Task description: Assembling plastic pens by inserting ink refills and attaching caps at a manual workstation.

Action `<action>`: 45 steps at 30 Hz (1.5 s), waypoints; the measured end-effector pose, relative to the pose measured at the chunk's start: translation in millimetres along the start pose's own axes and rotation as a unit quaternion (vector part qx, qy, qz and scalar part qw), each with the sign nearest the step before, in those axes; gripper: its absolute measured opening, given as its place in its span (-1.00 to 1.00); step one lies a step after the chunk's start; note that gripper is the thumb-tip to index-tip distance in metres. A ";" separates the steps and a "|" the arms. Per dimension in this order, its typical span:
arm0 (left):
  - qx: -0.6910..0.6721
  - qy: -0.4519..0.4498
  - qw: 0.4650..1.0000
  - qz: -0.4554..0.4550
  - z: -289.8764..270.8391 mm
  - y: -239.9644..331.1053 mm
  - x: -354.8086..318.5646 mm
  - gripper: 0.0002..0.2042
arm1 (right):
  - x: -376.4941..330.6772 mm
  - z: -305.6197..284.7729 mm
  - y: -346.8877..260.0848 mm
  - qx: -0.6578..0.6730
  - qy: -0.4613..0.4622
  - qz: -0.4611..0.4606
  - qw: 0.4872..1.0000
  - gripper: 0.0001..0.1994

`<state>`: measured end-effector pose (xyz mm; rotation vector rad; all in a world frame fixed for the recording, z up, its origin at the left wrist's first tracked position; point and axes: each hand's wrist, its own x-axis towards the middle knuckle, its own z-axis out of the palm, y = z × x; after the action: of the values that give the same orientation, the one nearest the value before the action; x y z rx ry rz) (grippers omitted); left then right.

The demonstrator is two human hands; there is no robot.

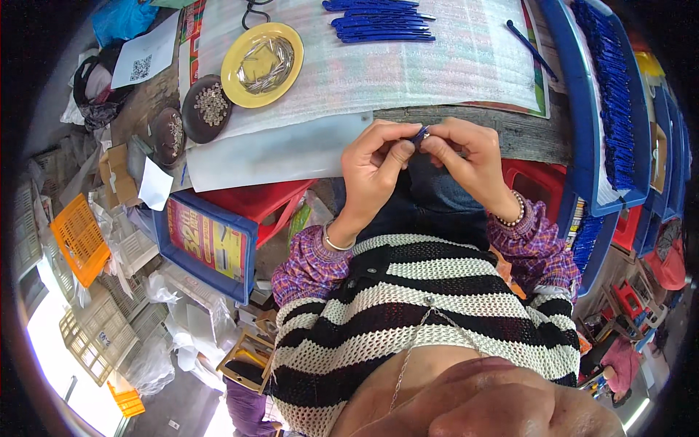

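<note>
Both my hands meet above my lap at the table's near edge. My left hand (375,164) is closed, pinching a slim dark blue piece (419,135) between thumb and fingertips. My right hand (468,156) is also closed, its thumb and forefinger on the same piece, where a small shiny bit shows. Most of the piece is hidden by my fingers, but its colour matches the long blue strips (382,28) stacked at the table's far side. One loose blue strip (531,49) lies apart to the right.
A yellow dish (231,71) holds thin silvery metal pieces. Beside it, two dark dishes (195,124) (162,149) hold small metal parts. Blue trays (566,109) with many blue strips stand at the right. A red stool (251,204) and a blue crate (251,251) are at the left.
</note>
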<state>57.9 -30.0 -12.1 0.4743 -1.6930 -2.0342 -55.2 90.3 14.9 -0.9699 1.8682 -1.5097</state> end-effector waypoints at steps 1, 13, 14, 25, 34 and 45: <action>0.003 -0.002 1.000 0.002 0.5 0.8 0.5 -0.85 | 1.1 -1.1 1.4 0.009 -0.002 -0.001 1.000 -0.90; 0.019 -0.013 1.000 0.013 -0.2 3.1 1.0 -0.84 | 3.0 -5.7 8.8 -0.036 -0.025 -0.016 0.999 -0.91; 0.019 -0.013 1.000 0.013 0.3 3.2 1.1 -0.84 | 3.1 -6.5 9.4 -0.022 -0.037 0.001 0.999 -0.91; -0.035 -0.013 0.998 -0.041 1.7 4.4 1.8 -0.86 | 6.1 -7.6 13.1 0.168 0.045 0.072 0.982 -0.77; -0.066 -0.018 0.995 -0.072 3.7 6.9 2.3 -0.86 | 6.9 -11.2 9.9 0.187 0.053 0.088 0.977 -0.85; -0.028 -0.024 0.999 -0.032 5.8 3.6 2.7 -0.84 | -0.4 -11.4 14.8 0.099 0.039 0.093 0.990 -0.91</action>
<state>53.0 -27.1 -7.4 0.4711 -1.6622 -2.1498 -66.8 99.0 3.0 -0.6368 1.7681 -1.6028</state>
